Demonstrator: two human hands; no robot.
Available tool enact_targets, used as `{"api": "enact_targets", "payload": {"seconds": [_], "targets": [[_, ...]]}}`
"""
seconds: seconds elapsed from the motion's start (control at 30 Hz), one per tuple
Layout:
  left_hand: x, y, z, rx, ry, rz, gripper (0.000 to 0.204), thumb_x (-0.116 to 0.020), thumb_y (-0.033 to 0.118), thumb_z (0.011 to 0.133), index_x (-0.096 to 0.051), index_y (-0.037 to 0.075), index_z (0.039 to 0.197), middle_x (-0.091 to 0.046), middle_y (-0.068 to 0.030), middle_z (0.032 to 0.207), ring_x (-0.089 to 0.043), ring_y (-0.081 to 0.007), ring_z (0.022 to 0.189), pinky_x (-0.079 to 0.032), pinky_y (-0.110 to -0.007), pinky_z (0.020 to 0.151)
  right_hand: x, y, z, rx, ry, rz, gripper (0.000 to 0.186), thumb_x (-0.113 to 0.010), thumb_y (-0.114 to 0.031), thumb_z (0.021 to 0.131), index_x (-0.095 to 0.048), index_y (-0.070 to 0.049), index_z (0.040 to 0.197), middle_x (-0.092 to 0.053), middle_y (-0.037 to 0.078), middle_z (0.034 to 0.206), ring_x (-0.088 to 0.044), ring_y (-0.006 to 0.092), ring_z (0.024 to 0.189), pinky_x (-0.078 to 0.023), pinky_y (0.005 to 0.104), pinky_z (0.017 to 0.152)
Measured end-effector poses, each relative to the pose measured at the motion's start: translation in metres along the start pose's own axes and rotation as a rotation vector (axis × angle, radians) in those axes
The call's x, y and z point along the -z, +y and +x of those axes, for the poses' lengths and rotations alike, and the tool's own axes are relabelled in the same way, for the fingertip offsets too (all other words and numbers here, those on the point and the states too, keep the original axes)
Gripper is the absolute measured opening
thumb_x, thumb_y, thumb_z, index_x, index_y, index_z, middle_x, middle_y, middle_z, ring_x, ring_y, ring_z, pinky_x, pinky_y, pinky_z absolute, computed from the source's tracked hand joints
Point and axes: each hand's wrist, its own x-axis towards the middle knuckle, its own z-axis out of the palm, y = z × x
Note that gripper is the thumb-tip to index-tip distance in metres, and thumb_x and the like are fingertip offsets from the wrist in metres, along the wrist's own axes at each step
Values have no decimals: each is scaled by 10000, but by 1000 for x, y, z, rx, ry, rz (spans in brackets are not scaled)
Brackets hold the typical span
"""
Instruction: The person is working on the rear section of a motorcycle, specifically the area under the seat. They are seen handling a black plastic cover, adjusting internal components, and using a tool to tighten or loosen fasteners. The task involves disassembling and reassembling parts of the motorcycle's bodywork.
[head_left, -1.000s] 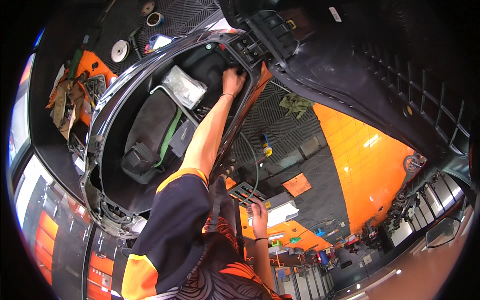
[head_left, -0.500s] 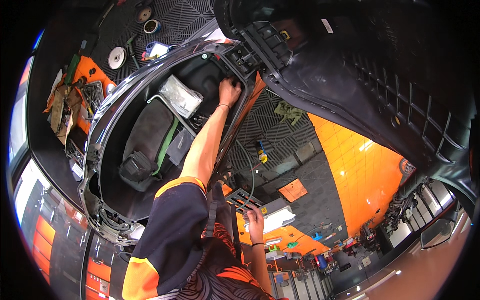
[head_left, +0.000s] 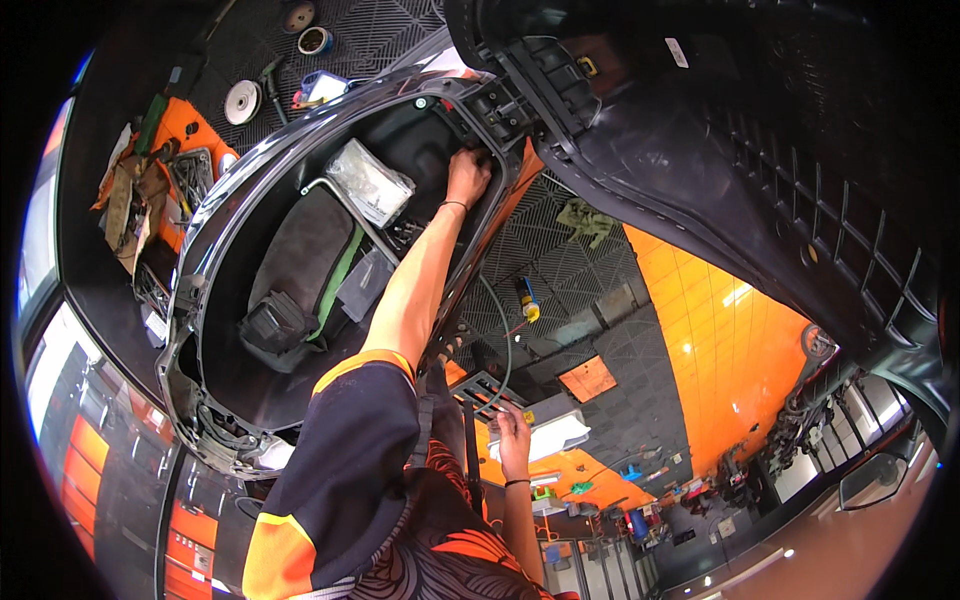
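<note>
My left hand [head_left: 467, 178] reaches down into the under-seat storage well [head_left: 225, 330] of a scooter, at its far right corner beside the inner wall. The fingers are bent, with their tips hidden, and what they hold cannot be seen. Close by in the well are a clear plastic packet [head_left: 370, 183], a bent metal rod [head_left: 350, 210], and a dark grey pouch [head_left: 305, 255] with green edging. My right hand [head_left: 514, 440] hangs outside the scooter, fingers loosely apart and holding nothing visible.
The raised black seat [head_left: 680, 150] fills the upper right, its hinge [head_left: 500, 110] just past my left hand. A thin cable [head_left: 508, 350] hangs beside the scooter. Tools and parts lie on an orange surface [head_left: 190, 125] at left; a yellow-and-black object [head_left: 528, 300] is on the floor.
The view has shifted slightly. My left hand stays at the same corner, its wrist and fingers turned a little. The fingers of my right hand have straightened somewhat.
</note>
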Motion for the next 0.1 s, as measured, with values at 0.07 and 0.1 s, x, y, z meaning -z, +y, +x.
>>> {"api": "enact_targets", "payload": {"seconds": [0.07,0.1], "targets": [[-2,-4,-1,31,29,-36,242,-671,151,783,-704,-9,960,-672,-271,955,-638,-443,926,-508,-475,850,2,1,3,15,-16,-15,247,-550,-118,997,-580,0,1212,-670,76,939,-645,146,815,-523,283,754],[-6,-4,-2,103,61,-54,256,-679,162,781,-710,1,978,-676,-268,963,-640,-431,946,-500,-472,873,4,1,2,14,-16,-18,247,-550,-118,997,-580,0,1212,-670,76,939,-645,146,815,-523,283,754]]}}
